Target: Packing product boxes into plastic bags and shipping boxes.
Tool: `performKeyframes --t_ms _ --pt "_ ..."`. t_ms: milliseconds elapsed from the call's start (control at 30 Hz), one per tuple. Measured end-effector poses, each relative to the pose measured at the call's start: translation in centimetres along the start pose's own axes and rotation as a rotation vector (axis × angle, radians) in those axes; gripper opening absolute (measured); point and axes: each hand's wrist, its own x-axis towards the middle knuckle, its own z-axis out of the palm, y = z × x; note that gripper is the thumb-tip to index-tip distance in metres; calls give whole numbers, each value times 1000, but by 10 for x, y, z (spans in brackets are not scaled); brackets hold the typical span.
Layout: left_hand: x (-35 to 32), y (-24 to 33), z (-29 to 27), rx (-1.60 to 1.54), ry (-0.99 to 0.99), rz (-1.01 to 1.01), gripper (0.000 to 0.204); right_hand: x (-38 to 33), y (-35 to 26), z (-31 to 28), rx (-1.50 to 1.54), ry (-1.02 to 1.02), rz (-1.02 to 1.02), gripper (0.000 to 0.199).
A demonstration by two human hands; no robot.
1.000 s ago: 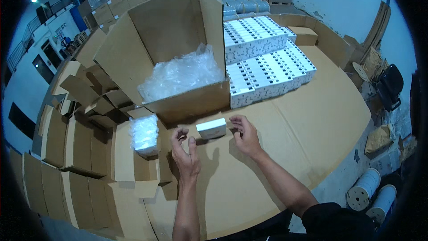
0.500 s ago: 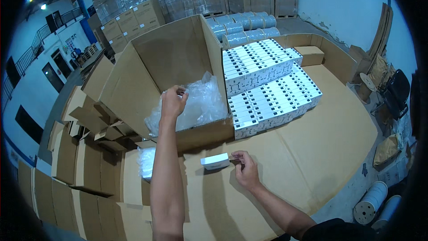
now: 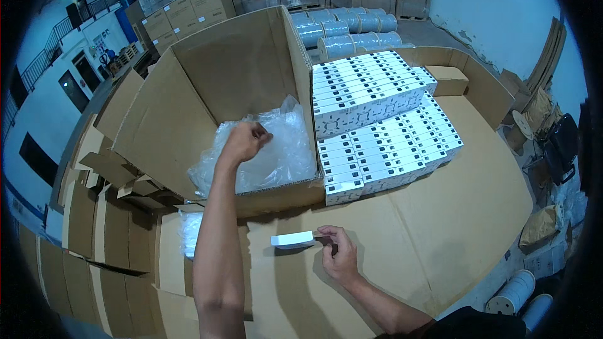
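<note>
A small white box (image 3: pixel 293 240) lies on the cardboard-covered table in front of me. My right hand (image 3: pixel 340 255) pinches its right end, where a thin brownish edge shows between box and fingertips. Farther off, my left hand (image 3: pixel 246 142) reaches into a tall open cardboard box (image 3: pixel 217 56). Its fingers are curled together over a heap of clear plastic bags (image 3: pixel 286 150); whatever they pinch is hidden. Right beside the tall box stand stacked rows of white boxes (image 3: pixel 377 157) with dark square marks, in two levels.
Wrapped bundles (image 3: pixel 190 235) sit by my left forearm, near open brown cartons (image 3: pixel 125 232). A small brown carton (image 3: pixel 445 80) stands at the table's far right corner, inside a raised cardboard edge. Cable spools (image 3: pixel 358 43) lie behind, a black chair (image 3: pixel 560 144) at right.
The view has shifted slightly. My left hand has come a little closer to the plastic bags with its fingers more curled. My right hand keeps hold of the small white box.
</note>
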Motion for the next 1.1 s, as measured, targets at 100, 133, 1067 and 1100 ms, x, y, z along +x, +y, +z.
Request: performKeyframes --t_ms 100,133,1067,1100 --pt "-12 0 -9 -336 121 77 24 0 2 -3 -2 1 4 39" --pt "-19 0 -12 -363 160 72 18 -1 4 -3 -3 3 5 39" --pt "-335 5 119 -1595 -89 -6 6 -33 -20 -11 788 -451 244 52" --pt "-336 -2 127 -1600 -142 -14 7 -34 -11 -11 786 -447 237 52"
